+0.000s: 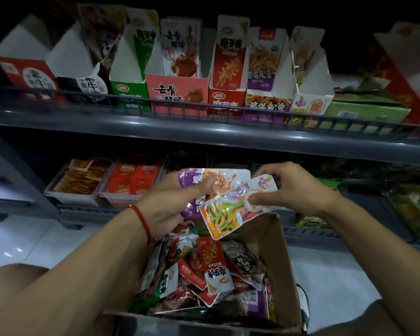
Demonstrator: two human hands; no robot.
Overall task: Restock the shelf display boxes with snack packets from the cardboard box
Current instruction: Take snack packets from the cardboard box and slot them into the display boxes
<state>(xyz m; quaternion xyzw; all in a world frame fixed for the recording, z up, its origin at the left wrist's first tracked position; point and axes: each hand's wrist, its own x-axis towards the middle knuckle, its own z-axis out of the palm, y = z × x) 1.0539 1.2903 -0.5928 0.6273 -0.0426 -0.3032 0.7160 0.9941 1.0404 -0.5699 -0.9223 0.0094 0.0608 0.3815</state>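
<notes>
Cardboard box (pixel 280 253) | two hands | left hand (pixel 172 202): purple packet (pixel 192 180) | right hand (pixel 294 187): white packet (pixel 228 214)

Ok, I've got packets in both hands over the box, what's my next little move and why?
Probably lift the white packet pinched in your right hand up to the white display box on the upper shelf; their artwork seems to match. Your left hand holds the purple packets.
</notes>
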